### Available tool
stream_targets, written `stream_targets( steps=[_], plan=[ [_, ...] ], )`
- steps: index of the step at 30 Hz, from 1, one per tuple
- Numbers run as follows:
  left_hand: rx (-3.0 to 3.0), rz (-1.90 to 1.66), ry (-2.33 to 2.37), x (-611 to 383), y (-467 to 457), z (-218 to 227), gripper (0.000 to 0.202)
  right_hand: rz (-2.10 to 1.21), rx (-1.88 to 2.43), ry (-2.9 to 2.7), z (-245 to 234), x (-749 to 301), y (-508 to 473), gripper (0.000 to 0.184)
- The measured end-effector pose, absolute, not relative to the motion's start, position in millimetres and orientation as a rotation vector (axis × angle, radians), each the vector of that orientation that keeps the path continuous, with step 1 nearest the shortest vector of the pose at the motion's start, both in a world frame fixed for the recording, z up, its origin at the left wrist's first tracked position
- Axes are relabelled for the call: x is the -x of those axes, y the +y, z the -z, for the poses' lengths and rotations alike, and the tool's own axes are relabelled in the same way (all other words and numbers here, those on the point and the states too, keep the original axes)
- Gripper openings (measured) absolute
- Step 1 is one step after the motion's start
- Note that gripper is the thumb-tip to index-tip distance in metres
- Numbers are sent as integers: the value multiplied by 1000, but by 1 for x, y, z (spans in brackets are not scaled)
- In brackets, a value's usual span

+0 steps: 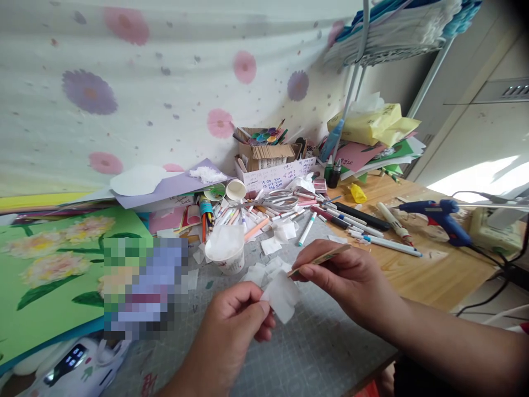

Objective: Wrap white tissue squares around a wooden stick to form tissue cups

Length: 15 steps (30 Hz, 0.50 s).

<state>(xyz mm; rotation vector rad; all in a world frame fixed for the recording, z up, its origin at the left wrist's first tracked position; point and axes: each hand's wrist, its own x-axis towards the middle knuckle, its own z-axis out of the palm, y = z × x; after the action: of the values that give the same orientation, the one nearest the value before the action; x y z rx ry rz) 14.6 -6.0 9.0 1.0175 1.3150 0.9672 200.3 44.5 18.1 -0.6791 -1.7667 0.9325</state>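
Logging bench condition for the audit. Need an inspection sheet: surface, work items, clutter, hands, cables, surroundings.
Surface: gray gridded mat on a wooden table.
Work items: thin white piece and wooden stick, both in hand; more white pieces lie on the mat beyond.
Clutter: paper cup, scattered markers, scissors, blue glue gun.
Hands: left hand pinches the white piece; right hand grips the stick, its tip at the piece's upper edge, contact unclear.
Cables: black cables at the table's right edge.
Surroundings: flowered curtain behind, green flower picture at left.
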Motion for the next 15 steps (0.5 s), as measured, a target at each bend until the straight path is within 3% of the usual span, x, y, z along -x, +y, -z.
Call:
stream_targets(
  steps=[11,15],
  plan=[
    [-1490,-668,1687,4,14,5,20,-1299,899,-1334,-7,-209,69,14],
    [-1598,-730,1743,6,11,4,16,-1387,844,-1330,-9,-207,64,14]
  ],
)
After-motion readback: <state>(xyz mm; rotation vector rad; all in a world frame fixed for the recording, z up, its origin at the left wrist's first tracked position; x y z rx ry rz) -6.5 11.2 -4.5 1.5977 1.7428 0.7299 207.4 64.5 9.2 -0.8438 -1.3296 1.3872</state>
